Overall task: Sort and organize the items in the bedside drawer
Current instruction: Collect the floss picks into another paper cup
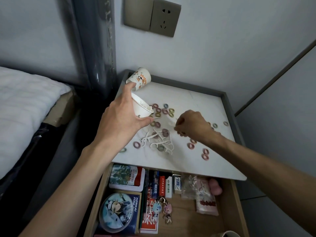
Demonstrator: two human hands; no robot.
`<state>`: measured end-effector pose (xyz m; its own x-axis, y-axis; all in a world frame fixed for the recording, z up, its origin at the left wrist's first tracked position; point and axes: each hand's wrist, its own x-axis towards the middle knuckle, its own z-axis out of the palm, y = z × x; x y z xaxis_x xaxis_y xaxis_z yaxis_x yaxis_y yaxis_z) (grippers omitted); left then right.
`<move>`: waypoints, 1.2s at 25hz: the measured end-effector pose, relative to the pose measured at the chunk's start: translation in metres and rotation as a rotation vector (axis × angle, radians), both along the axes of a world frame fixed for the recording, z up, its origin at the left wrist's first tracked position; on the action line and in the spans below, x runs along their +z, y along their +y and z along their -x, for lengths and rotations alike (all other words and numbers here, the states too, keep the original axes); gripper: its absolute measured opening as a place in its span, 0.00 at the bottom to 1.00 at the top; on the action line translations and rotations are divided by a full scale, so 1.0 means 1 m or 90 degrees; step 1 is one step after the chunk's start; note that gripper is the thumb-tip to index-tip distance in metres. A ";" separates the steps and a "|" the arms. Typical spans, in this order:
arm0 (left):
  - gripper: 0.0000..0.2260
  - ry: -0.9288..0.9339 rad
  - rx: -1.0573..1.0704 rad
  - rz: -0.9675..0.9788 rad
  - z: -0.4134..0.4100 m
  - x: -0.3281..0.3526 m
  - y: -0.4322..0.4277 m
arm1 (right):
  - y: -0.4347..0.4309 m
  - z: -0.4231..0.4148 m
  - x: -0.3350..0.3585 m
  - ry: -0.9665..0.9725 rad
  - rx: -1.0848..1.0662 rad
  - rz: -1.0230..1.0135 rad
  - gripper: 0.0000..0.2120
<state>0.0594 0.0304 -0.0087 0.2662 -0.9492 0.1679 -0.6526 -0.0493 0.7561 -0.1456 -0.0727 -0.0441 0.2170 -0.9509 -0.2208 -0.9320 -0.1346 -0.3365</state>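
Sorting early: left hand [119,120] grips white paper cup [142,109]; right hand [193,124] pinches white plastic floss pick [171,124] beside cup; pastel hair rings [205,156] unsorted.

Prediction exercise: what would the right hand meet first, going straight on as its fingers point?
The right hand, pinching a floss pick, would probably meet the paper cup the left hand grips; depth unclear.

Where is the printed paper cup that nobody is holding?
Head view: the tipped paper cup lies at the back-left corner of the nightstand top, just beyond the left hand.
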 end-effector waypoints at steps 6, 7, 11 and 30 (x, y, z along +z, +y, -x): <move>0.41 -0.003 -0.016 -0.005 0.011 0.001 0.002 | 0.034 -0.004 -0.027 0.005 -0.064 0.008 0.09; 0.41 -0.009 -0.016 -0.009 0.012 0.001 0.003 | 0.033 -0.005 -0.029 0.013 -0.072 0.018 0.10; 0.42 -0.012 -0.022 -0.016 0.015 0.001 0.003 | 0.035 -0.013 -0.027 0.107 -0.047 0.074 0.08; 0.43 -0.023 -0.055 -0.035 0.018 0.001 0.003 | 0.015 -0.034 0.098 -0.040 0.441 0.157 0.05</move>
<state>0.0419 0.0332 -0.0081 0.1781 -0.9764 0.1224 -0.6832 -0.0332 0.7295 -0.1119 -0.0576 0.0539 0.7908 -0.6119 0.0140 -0.5861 -0.7637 -0.2706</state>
